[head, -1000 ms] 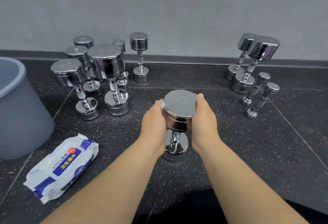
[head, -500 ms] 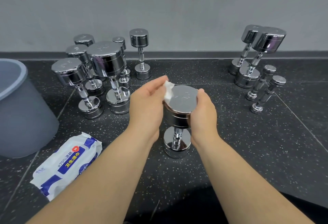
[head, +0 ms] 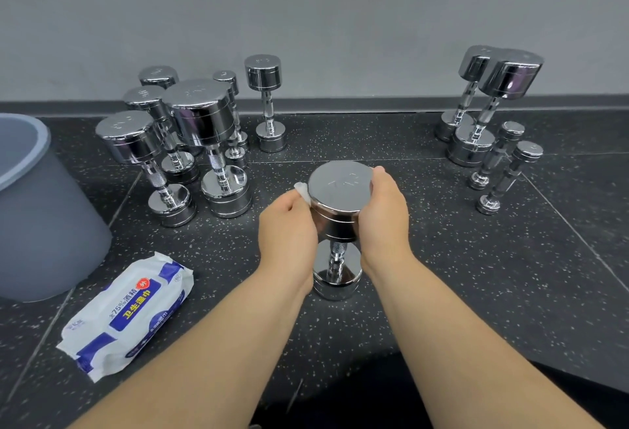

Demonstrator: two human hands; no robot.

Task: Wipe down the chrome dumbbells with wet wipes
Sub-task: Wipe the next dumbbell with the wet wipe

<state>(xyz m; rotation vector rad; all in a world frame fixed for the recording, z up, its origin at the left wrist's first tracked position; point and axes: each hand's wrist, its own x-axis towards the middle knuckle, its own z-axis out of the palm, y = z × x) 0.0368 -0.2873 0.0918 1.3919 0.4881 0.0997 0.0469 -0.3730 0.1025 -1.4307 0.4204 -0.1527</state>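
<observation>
Left hand [head: 287, 224] drops from the top rim to the upper head's side, grip pinching wet wipe [head: 301, 188] against chrome. Right hand [head: 384, 214] grip clasps dumbbell [head: 340, 183], upright on floor [head: 476, 292]. Side wiping likely begins.

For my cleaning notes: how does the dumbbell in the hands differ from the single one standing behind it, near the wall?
The held dumbbell has a visibly wider head than the wall dumbbell. The left hand presses a wipe on the held dumbbell and the right hand grips it; nothing touches the wall dumbbell. The held dumbbell stands nearer the camera than the wall dumbbell. Both are chrome and stand on end.
</observation>
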